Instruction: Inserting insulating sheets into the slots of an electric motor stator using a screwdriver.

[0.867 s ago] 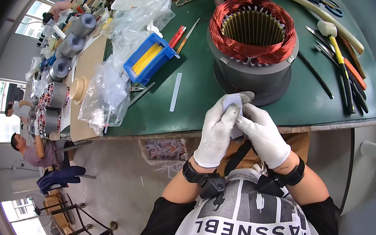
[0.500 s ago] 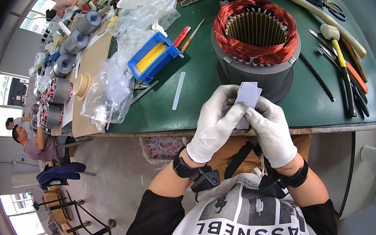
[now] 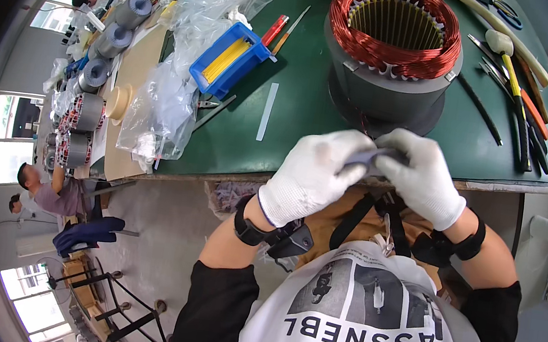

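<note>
Both my hands wear white knitted gloves and meet just past the table's near edge, in front of the stator. My left hand pinches one end of a small stack of thin grey-white slips. The other end is gripped by my right hand. The slips look bowed and darker, partly hidden by the fingers. Just beyond stands a grey motor stator, upright, with a ring of red copper windings on top and yellowish slot liners inside.
Left of the stator lie a white strip, a blue bin of yellow strips, a red-handled tool and plastic bags. To the right are a yellow-handled mallet, a black rod and other tools. Co-workers sit far left.
The slips, flat and upright before, are now bent between my hands. My hands have moved slightly lower and farther apart. The stator appears shifted right and up as the view moved.
</note>
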Demonstrator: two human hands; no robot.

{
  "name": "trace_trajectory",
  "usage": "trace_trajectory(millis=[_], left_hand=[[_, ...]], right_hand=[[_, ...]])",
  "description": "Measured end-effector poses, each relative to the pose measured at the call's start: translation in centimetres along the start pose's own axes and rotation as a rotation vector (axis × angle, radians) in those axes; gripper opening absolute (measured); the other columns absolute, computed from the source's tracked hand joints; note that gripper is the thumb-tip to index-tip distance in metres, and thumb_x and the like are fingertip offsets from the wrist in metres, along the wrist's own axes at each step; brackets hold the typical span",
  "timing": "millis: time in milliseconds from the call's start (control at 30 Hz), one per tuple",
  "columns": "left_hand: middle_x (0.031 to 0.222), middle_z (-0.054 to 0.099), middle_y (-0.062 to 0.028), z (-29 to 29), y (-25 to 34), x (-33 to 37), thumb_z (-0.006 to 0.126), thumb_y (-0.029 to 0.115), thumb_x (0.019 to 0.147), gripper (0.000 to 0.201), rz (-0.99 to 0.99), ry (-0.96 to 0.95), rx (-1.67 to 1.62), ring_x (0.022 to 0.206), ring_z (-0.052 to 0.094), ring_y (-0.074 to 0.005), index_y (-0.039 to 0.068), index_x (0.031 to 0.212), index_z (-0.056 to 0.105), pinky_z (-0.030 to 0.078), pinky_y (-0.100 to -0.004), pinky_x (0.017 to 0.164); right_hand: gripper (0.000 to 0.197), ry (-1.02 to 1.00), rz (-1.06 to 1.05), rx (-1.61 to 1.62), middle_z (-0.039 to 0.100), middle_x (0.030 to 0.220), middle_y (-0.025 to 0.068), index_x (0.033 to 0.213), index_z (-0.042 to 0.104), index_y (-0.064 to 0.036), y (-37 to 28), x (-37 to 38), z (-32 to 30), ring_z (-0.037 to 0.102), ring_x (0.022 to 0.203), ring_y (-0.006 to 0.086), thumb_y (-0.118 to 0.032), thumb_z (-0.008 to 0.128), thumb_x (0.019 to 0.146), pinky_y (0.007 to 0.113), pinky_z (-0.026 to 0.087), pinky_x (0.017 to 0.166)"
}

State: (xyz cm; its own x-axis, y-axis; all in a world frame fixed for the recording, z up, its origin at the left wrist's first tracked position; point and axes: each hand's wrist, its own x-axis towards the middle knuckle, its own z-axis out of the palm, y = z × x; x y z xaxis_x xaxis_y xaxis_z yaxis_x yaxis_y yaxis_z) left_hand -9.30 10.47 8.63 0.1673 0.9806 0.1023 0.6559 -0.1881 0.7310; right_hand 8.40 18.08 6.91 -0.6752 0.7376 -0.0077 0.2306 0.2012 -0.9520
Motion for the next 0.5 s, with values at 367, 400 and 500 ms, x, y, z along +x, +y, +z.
trace_trajectory(millis=[367, 400, 500], left_hand=[[0.080, 0.065, -0.0072, 3.5, 0.2, 1.4, 0.064, 0.006, 0.085, 0.017, -0.321, 0.485, -0.561, 0.067, 0.058, -0.0089, -0.004, 0.099, 0.061, 0.050, -0.0244, 0.064], [0.078, 0.064, -0.0075, 3.3, 0.7, 1.6, 0.062, 0.006, 0.085, 0.015, -0.328, 0.473, -0.548, 0.067, 0.058, -0.0091, -0.004, 0.097, 0.063, 0.049, -0.0246, 0.065], [0.076, 0.063, -0.0078, 3.4, 1.1, 1.5, 0.061, 0.006, 0.086, 0.017, -0.344, 0.412, -0.491, 0.067, 0.059, -0.0120, -0.003, 0.101, 0.063, 0.049, -0.0259, 0.066]], right_hand=[[0.025, 0.121, 0.114, 0.418, 0.061, 0.088, 0.0046, 0.104, 0.056, 0.0048, 0.7, -0.8, 1.4, 0.054, 0.079, 0.0078, -0.010, 0.061, 0.084, 0.024, 0.047, 0.071], [0.025, 0.124, 0.117, 0.418, 0.061, 0.088, 0.0046, 0.104, 0.056, 0.0048, 0.7, -0.7, 1.2, 0.054, 0.079, 0.0078, -0.010, 0.061, 0.084, 0.024, 0.047, 0.071], [0.029, 0.055, 0.180, 0.514, 0.061, 0.092, 0.0048, 0.109, 0.056, 0.0054, 0.7, -0.6, 0.5, 0.052, 0.082, 0.0075, -0.008, 0.060, 0.084, 0.024, 0.046, 0.074]])
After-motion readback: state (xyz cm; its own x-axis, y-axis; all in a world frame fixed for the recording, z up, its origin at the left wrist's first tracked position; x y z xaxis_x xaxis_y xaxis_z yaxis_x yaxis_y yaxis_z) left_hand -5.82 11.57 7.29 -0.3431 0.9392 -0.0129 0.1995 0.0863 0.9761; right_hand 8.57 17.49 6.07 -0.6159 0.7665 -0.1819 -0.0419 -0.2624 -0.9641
